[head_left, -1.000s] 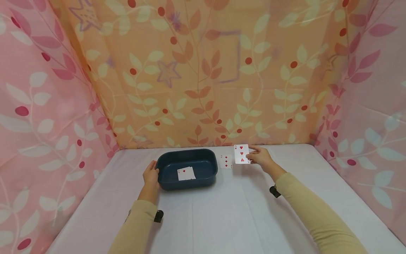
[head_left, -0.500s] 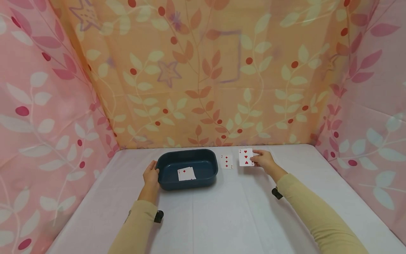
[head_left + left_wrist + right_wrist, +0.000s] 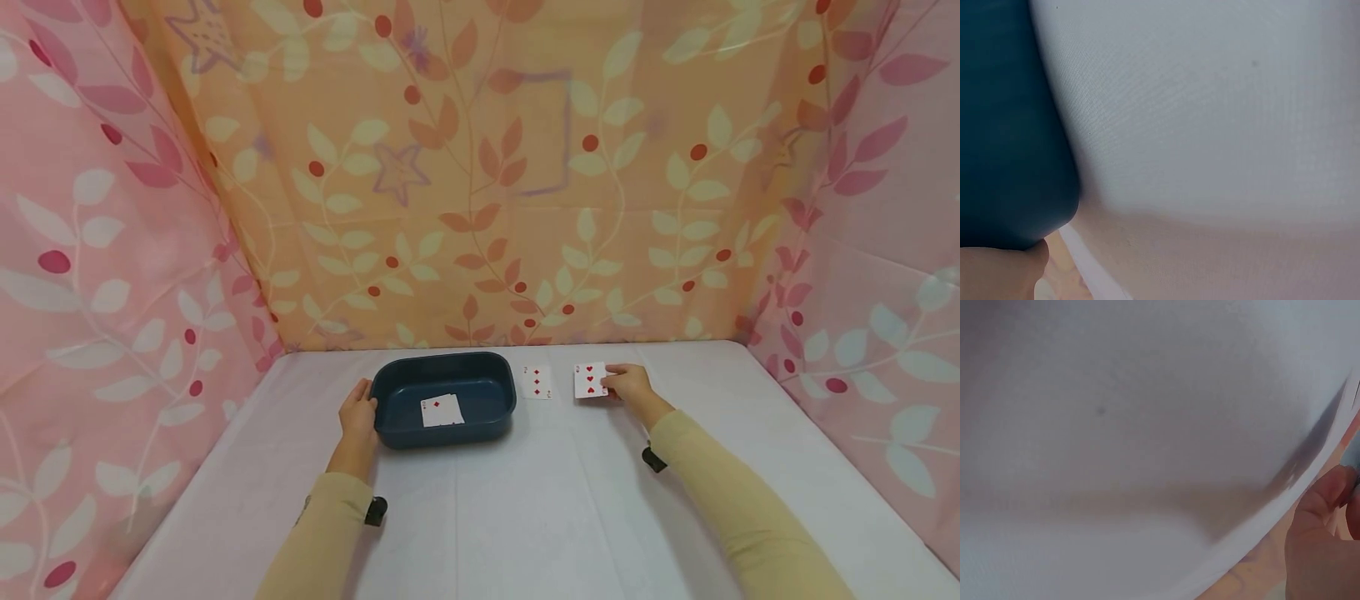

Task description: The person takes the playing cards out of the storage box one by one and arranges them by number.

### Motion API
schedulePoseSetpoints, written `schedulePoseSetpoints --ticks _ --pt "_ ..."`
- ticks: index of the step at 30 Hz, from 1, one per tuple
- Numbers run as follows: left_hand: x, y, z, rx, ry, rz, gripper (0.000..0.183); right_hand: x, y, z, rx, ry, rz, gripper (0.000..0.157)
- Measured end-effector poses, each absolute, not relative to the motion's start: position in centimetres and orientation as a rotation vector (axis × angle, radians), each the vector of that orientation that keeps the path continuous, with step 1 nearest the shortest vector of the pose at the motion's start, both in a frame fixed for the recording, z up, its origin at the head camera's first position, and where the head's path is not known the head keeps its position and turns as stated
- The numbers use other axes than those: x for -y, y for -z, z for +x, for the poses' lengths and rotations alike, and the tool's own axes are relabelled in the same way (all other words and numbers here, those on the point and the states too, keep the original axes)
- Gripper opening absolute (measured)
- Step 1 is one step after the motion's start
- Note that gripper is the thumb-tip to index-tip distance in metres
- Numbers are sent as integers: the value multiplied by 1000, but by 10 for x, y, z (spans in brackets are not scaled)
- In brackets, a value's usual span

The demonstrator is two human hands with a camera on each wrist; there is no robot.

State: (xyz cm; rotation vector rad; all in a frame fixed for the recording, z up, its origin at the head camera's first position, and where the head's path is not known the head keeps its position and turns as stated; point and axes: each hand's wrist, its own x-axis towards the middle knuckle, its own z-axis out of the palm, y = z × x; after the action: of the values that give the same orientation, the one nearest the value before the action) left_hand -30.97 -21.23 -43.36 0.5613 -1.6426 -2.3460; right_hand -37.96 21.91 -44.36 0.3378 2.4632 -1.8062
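Observation:
In the head view my left hand (image 3: pixel 358 410) holds the left end of a dark blue rectangular basin (image 3: pixel 487 430), its thumb at the rim. A few white playing cards (image 3: pixel 442 410) lie overlapping inside, the top one showing a red diamond. To the right, my right hand (image 3: pixel 628 387) pinches the right edge of a playing card with three red hearts (image 3: pixel 587 381), face up and low over the table. Another playing card with three red diamonds (image 3: pixel 536 382) lies between the basin and the held card. The left wrist view shows the basin's side (image 3: pixel 1010 125) close up.
A white cloth (image 3: pixel 510 517) covers the table. Behind it hangs an orange leaf-patterned curtain (image 3: pixel 480 167), with pink patterned curtains at the left (image 3: pixel 112 250) and right (image 3: pixel 885 250).
My right hand has moved right and down with the three-of-hearts card, away from the diamonds card and closer to the table. My left hand and the basin have stayed in place.

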Motion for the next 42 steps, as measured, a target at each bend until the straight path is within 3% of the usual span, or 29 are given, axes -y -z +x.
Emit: schedulePoseSetpoints --ticks 23,33,42 --pt "208 430 -309 1662 2333 565 55 -214 452 -390 -2340 1862 416 59" --pt "210 432 -308 1644 2342 561 55 -216 450 -387 -2581 1600 385 48" --pt "211 432 -309 1652 2330 574 55 -211 439 -376 -2517 1751 260 52"
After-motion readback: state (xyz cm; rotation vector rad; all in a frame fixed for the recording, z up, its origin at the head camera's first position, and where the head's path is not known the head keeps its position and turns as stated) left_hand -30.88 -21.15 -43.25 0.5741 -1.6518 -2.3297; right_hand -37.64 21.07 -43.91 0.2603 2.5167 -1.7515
